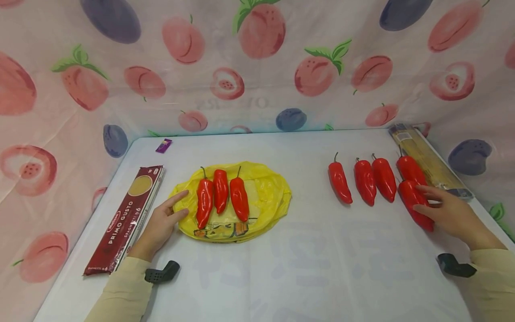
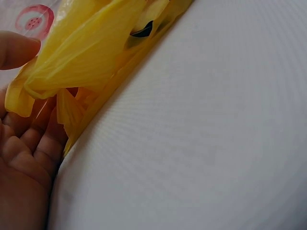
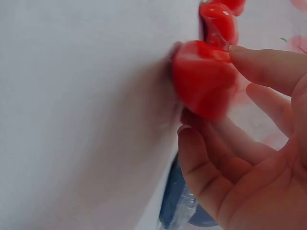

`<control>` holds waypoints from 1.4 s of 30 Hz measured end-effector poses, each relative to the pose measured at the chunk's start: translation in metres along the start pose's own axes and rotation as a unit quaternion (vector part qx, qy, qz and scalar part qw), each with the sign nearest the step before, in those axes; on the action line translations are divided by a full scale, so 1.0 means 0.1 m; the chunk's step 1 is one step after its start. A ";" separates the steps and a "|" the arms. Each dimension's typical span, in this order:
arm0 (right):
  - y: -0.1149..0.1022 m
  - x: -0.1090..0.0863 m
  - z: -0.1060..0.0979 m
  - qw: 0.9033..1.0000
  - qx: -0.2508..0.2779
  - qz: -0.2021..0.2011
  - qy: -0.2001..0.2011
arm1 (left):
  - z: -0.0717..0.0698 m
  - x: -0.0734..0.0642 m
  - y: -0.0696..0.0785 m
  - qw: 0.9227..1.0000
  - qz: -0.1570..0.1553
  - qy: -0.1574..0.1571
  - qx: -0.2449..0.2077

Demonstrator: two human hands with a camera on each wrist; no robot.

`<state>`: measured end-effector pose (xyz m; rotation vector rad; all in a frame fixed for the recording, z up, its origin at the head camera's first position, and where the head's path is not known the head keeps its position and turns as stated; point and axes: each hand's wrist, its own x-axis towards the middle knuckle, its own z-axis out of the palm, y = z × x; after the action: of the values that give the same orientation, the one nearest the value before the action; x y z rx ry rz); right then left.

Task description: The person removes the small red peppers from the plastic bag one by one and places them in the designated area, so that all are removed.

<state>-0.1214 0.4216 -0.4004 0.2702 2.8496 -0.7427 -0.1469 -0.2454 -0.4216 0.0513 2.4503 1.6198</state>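
Three red peppers (image 1: 220, 191) lie side by side on a flattened yellow plastic bag (image 1: 273, 192). At the bag's left edge my left hand (image 1: 162, 223) touches the plastic with thumb and fingers spread apart; the left wrist view shows the crumpled bag edge (image 2: 91, 52) beside the loosely bent fingers (image 2: 45, 143). On the right side of the table, my right hand (image 1: 448, 214) holds the nearest red pepper (image 1: 412, 203) between thumb and fingers. In the right wrist view that pepper (image 3: 204, 81) sits between the thumb and the fingertips. Several more peppers (image 1: 365, 182) lie in a row to its left and behind it.
A dark red spaghetti pack (image 1: 126, 219) lies along the table's left side. Another clear pack of spaghetti (image 1: 430, 161) lies along the right edge. At the back left is a small purple packet (image 1: 164, 146). A fruit-patterned cloth (image 1: 257, 89) hangs behind the white table (image 1: 301, 277).
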 end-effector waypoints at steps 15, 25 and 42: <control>-0.40 -0.19 -0.18 0.998 -0.028 -0.021 0.052 | 0.00 0.01 0.00 1.000 -0.002 0.001 -0.007; -0.88 -0.26 -0.07 0.992 -0.033 -0.109 0.052 | 0.00 0.02 -0.02 1.000 0.000 0.001 -0.007; -1.91 -0.28 0.57 0.966 0.035 -0.254 -0.029 | 0.00 0.01 -0.04 1.000 0.005 0.002 -0.005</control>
<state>-0.1286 0.2263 -0.3545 -0.4864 2.8589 -0.9171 -0.1478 -0.2463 -0.4254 0.0586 2.4476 1.6382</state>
